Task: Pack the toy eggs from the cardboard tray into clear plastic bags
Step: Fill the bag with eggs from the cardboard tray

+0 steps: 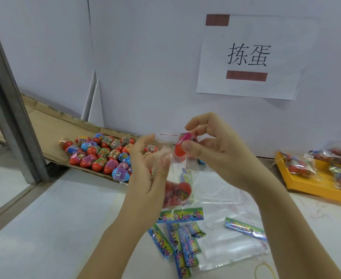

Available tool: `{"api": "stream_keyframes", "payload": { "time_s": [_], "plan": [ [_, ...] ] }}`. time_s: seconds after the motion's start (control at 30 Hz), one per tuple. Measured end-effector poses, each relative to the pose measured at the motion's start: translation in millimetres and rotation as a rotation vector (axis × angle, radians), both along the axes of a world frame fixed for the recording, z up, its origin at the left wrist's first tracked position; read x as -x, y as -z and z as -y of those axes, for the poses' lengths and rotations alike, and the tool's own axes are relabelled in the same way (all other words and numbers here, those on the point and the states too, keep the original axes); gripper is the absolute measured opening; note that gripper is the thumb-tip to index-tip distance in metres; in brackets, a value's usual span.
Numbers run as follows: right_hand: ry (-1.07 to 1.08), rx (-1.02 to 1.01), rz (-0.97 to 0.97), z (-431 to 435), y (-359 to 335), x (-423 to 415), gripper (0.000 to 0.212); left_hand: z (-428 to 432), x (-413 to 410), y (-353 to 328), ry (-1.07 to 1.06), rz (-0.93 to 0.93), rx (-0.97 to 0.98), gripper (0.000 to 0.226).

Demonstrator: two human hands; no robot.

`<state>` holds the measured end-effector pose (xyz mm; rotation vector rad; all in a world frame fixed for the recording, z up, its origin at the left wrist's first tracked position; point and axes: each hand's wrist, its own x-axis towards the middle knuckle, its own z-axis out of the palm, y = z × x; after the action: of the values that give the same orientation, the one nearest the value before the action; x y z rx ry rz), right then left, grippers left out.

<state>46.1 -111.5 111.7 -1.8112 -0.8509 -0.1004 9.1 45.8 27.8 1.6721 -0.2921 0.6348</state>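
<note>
My right hand (212, 150) pinches a red and pink toy egg (182, 147) at the mouth of a clear plastic bag (166, 146). My left hand (147, 164) holds that bag's open edge, and the bag hangs down with red eggs (177, 193) inside it. To the left, several more toy eggs (103, 156) with bright wrappers lie on the flat cardboard tray (51, 127).
Spare clear bags (226, 250) and several colourful label strips (180, 215) lie on the white table in front of me. A yellow tray (310, 187) with filled bags stands at the right. A metal post (10, 109) rises at the left; a yellow rubber band (265, 269) lies near the bottom edge.
</note>
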Motion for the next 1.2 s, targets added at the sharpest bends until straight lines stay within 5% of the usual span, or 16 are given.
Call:
{"api": "stream_keyframes", "payload": {
  "time_s": [0.37,0.7,0.83,0.93,1.07,1.2],
  "plan": [
    [-0.012,-0.196,-0.123,2.5,0.5,-5.7,0.031,-5.2,3.4,-1.8,-0.297,0.306,-0.494,0.047],
    [0.108,-0.15,-0.056,-3.7,4.4,-4.2,0.033,-6.2,4.6,-1.1,-0.235,0.231,-0.4,0.018],
    [0.185,-0.01,0.074,-8.0,6.9,-1.0,0.029,-6.1,3.9,1.0,-0.177,0.203,-0.441,0.028],
    [0.185,0.025,0.055,-14.2,10.2,1.9,0.026,0.2,4.5,1.8,-0.118,0.179,-0.291,0.037],
    [0.182,-0.063,-0.013,-20.2,14.2,2.3,0.027,1.7,0.9,1.0,0.108,0.023,0.212,0.071],
    [0.189,-0.122,-0.079,-17.5,14.5,-1.9,0.027,-9.0,-3.6,1.5,0.239,-0.073,0.231,0.1]
  ]
}}
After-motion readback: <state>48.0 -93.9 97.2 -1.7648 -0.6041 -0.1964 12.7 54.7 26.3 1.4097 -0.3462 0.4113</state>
